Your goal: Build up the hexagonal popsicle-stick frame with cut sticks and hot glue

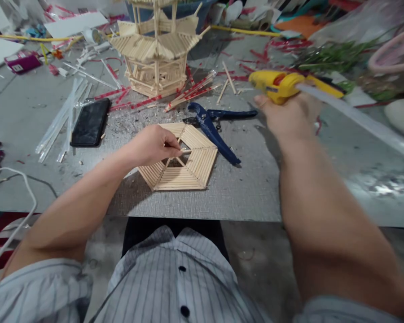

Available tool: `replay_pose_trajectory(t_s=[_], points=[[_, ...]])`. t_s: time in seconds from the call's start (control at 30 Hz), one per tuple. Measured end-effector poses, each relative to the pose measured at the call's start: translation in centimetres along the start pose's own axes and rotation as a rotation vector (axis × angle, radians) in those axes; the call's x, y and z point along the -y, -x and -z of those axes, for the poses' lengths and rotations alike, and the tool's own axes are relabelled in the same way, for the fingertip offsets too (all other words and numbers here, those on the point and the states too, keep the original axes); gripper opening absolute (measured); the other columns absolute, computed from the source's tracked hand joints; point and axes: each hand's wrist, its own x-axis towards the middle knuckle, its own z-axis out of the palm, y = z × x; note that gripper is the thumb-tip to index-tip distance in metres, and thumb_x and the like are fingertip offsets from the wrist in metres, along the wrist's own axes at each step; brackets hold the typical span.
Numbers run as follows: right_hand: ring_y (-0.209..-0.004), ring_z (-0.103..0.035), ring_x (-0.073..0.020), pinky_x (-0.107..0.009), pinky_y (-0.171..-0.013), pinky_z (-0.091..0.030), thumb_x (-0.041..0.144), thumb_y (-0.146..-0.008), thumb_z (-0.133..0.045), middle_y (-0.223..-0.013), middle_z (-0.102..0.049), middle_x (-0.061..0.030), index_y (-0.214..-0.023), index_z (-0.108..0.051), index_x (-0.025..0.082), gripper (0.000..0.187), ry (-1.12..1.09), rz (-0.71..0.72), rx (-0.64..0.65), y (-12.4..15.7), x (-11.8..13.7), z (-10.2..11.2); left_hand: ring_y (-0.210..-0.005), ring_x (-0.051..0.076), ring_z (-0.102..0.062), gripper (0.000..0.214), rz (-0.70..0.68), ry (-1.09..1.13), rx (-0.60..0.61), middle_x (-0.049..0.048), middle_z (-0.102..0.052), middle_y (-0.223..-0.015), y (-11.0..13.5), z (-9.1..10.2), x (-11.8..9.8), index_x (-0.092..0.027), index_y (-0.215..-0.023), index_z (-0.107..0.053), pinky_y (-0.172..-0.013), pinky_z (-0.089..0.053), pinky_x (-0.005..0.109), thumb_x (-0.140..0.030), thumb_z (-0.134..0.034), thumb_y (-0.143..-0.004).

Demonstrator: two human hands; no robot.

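From my remote station I find the left hand (151,146) pinching a wooden stick (186,151) at the opening of the hexagonal stick panel (202,167), flat on the table (249,193); the right hand (291,116) grips the yellow glue gun (279,86). Hazard: an unsteady pinch could skew the stick.

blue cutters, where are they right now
In the head view, the blue cutters lie just right of centre on the table, between the hexagonal stick panel and the right hand holding the yellow glue gun.
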Motion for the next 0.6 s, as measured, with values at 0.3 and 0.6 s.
replay_pose_trajectory(t_s=[0.3, 0.6], points=[[-0.124, -0.049, -0.0311, -0.042, -0.097, -0.036, 0.034, -0.061, -0.082, -0.13, -0.053, -0.0293, -0.124, -0.057, 0.005, 0.074, 0.353, -0.378, 0.012, -0.4, 1.1, 1.1, -0.051, 0.009, -0.055, 0.009, -0.012, -0.067, 0.092, -0.005, -0.068, -0.057, 0.1, -0.3, -0.2, -0.024, -0.058, -0.072, -0.056, -0.037, 0.023, -0.02, -0.07, -0.066], [-0.051, -0.054, -0.0073, -0.033, -0.062, -0.055, 0.006, -0.086, -0.052, -0.074, -0.058, 0.0024, -0.088, -0.061, 0.013, 0.011, -0.505, -0.368, -0.268, -1.0, 0.3, 1.0, -0.063, 0.009, -0.057, 0.018, 0.113, -0.165, 0.236, -0.0007, -0.072, -0.072, 0.0, 0.4, -0.9, -0.018, -0.079, -0.076, -0.068, -0.039, 0.023, -0.029, -0.063, -0.074]])
